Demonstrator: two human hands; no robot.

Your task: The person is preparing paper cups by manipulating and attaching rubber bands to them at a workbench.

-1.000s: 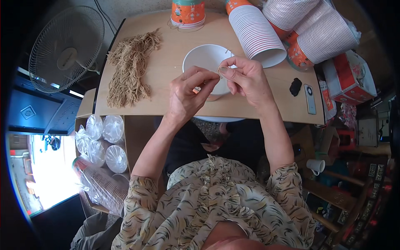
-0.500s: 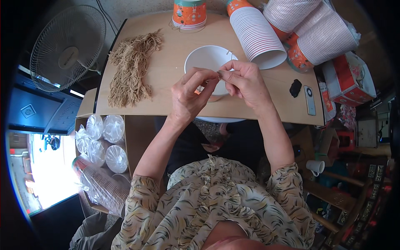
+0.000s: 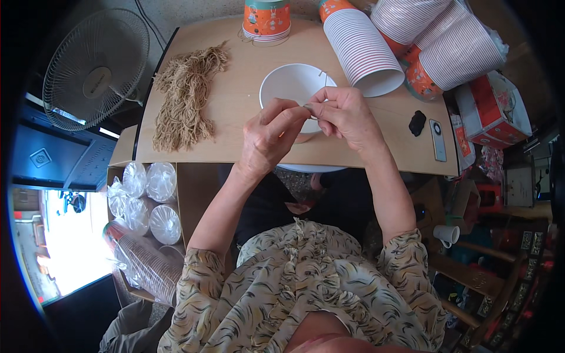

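paper bucket, white inside, is standing open on the wooden tabletop, and i am watching from afar as both hands are working over its near side. the left hand is pinching thumb and forefinger together; the right hand is pinching likewise, the two grips meeting or nearly so. whatever sits between them is too small for me to make out. a short piece of twine is showing at the bucket's far rim. to the left, a bundle of tan twine is lying loose. to the right, a stack of nested paper buckets is resting on its side, and a smartphone is lying near the tabletop's right edge.
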